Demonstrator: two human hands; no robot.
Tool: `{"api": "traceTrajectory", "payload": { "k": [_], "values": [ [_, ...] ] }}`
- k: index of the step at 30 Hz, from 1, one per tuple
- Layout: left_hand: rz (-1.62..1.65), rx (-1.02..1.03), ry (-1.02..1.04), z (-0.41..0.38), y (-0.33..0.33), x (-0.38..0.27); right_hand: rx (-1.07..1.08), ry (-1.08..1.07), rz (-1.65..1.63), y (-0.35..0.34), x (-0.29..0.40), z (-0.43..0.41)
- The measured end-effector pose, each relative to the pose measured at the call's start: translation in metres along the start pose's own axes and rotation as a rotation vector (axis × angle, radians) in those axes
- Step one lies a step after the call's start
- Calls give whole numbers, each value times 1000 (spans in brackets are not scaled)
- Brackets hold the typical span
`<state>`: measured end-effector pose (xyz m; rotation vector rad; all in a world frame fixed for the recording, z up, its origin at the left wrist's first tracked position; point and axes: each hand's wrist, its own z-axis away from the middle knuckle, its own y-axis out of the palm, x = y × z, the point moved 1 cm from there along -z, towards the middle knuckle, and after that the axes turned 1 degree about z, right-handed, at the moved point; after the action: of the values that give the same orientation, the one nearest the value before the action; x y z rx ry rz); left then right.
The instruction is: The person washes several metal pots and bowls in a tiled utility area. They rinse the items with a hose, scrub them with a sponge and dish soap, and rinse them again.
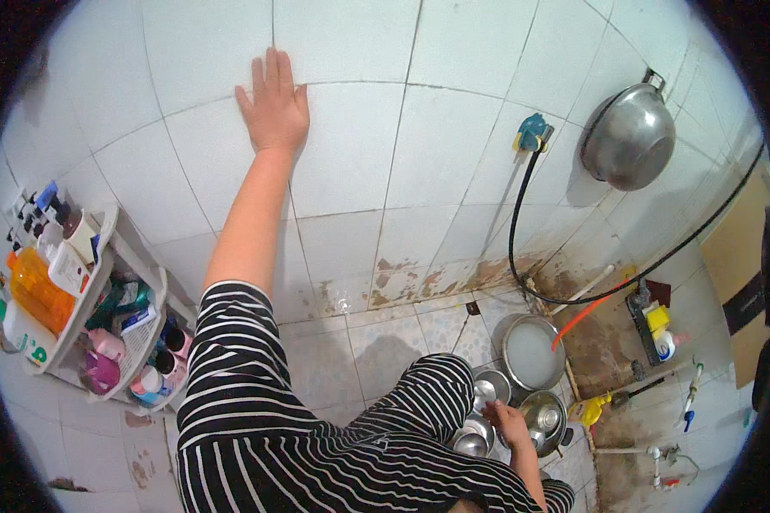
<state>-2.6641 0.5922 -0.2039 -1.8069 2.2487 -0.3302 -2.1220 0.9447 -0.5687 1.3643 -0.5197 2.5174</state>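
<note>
My left hand [274, 106] lies flat on the white tiled wall [346, 147], fingers spread, holding nothing. Low on the right, my right hand [505, 422] hovers beside small metal bowls [472, 444] on the floor; its fingers are loosely bent and nothing shows in it. Another metal bowl [497, 383] is just above that hand. Right of it is a metal pot [561, 410] with a dark handle and shiny metalware inside. A large round metal basin [534, 354] holds cloudy liquid, with an orange hose [584, 315] reaching over its rim.
On the left stands a plastic shelf rack [90, 314] full of bottles. A metal wok [638, 141] hangs on the wall. A black hose [512, 243] loops from a wall holder [531, 133] across the right side. Pipes with valves [658, 465] and a yellow bag [591, 409] are low on the right.
</note>
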Motion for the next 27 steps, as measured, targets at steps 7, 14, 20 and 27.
{"api": "traceTrajectory", "payload": {
  "k": [7,14,20,27],
  "values": [
    [300,-132,61,-16,-34,6,-85,98,85,-11,8,34],
    [601,-686,297,-156,-138,-151,-160,123,58,-21,-3,35],
    [18,-230,416,-234,-19,-255,-35,123,-132,-11,0,4],
    [20,-85,378,-226,-29,-281,-197,69,-154,-50,-29,10]
  ]
}}
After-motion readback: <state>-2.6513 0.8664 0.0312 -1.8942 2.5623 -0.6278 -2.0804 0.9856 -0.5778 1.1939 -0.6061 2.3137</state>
